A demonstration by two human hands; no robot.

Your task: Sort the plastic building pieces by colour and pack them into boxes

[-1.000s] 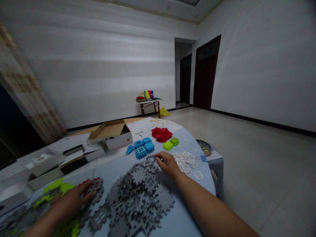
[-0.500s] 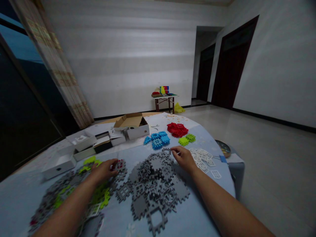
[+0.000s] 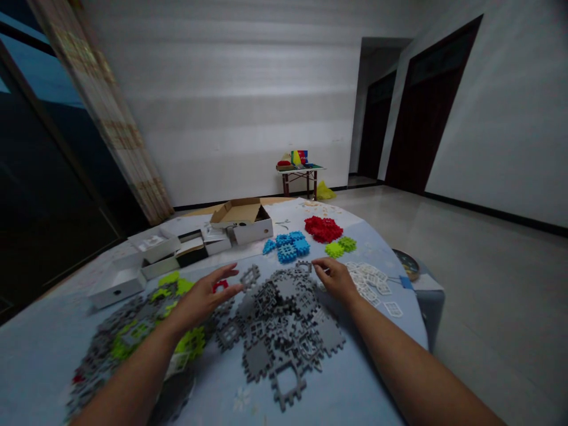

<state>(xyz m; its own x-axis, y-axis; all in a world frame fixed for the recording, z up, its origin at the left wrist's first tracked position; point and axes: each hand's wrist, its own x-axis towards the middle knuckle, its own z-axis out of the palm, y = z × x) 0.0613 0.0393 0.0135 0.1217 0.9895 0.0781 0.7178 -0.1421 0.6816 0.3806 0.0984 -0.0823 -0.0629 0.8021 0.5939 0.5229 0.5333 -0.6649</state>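
A big pile of grey interlocking pieces [image 3: 288,313] lies in the middle of the table. My left hand [image 3: 208,296] is over its left side, fingers apart, with a grey square frame [image 3: 249,276] just beyond the fingertips and a small red piece [image 3: 220,286] partly behind the hand. At the pile's far right edge, my right hand [image 3: 335,279] has its fingers pinched at a grey piece with an open middle [image 3: 304,266]. Under and beyond my left forearm spreads a second pile of grey and lime green pieces [image 3: 133,334].
Blue pieces [image 3: 287,247], red pieces [image 3: 323,229] and lime pieces [image 3: 341,246] lie farther back. White frames [image 3: 368,281] are on the right. Open boxes [image 3: 246,222] stand at the back left. A stool [image 3: 428,296] adjoins the table's right edge.
My left hand has moved right and its fingers have spread. A grey square frame now shows beyond its fingertips. The camera view has shifted a little; my right hand keeps its place by the pile.
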